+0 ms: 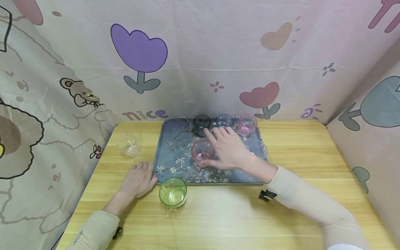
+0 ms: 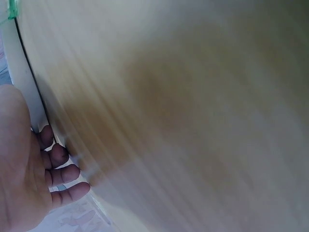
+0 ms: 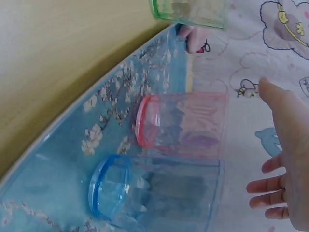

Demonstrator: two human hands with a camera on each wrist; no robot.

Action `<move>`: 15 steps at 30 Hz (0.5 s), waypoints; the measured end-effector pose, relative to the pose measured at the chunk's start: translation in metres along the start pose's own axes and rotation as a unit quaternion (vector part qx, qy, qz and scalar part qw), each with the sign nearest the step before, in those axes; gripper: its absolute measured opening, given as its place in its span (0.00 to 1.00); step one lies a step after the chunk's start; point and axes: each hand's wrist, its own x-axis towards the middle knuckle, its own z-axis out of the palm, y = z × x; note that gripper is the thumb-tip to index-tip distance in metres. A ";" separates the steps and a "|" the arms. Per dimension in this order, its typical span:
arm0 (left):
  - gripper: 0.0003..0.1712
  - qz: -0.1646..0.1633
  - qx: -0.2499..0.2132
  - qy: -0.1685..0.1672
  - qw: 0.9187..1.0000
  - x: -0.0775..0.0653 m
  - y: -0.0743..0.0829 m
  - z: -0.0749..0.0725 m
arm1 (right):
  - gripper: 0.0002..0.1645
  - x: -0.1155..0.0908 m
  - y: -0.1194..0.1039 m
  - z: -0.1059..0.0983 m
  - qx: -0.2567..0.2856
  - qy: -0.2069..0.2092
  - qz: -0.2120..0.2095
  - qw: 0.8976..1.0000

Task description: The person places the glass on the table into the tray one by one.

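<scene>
My right hand [image 1: 228, 149] hovers over the tray [image 1: 175, 139], fingers spread and thumb apart, beside a pink glass [image 1: 202, 154] standing upright. In the right wrist view, a gap shows between this hand and the pink glass [image 3: 183, 121]; a light blue glass [image 3: 159, 193] is nearer the camera, partly covered by my forearm in the head view. My left hand [image 1: 139, 178] rests palm down on the table, its fingers at the tray's left edge. Close to it, a green glass [image 1: 173, 194] stands in front of the tray.
Along the tray's back stand a dark glass [image 1: 202, 125], a blue-rimmed glass [image 1: 224, 121] and another pink glass [image 1: 247, 125]. Left of the tray is a clear glass [image 1: 129, 146] on the wooden table [image 1: 218, 215]. A printed cloth [image 1: 200, 69] hangs behind and at both sides.
</scene>
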 end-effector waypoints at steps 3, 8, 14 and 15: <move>0.17 0.000 0.002 0.002 1.000 0.000 0.000 -0.001 | 0.68 -0.004 0.003 -0.005 -0.001 0.007 0.001 1.000; 0.16 0.003 0.006 0.008 1.000 0.000 0.001 -0.002 | 0.69 -0.012 0.009 -0.013 0.016 0.039 0.011 0.999; 0.16 0.000 0.004 0.007 1.000 0.001 0.001 -0.003 | 0.71 -0.022 0.018 -0.021 0.029 0.055 0.039 0.997; 0.16 0.000 0.004 0.006 1.000 0.001 0.001 -0.003 | 0.71 -0.023 0.020 -0.021 0.031 0.055 0.043 0.997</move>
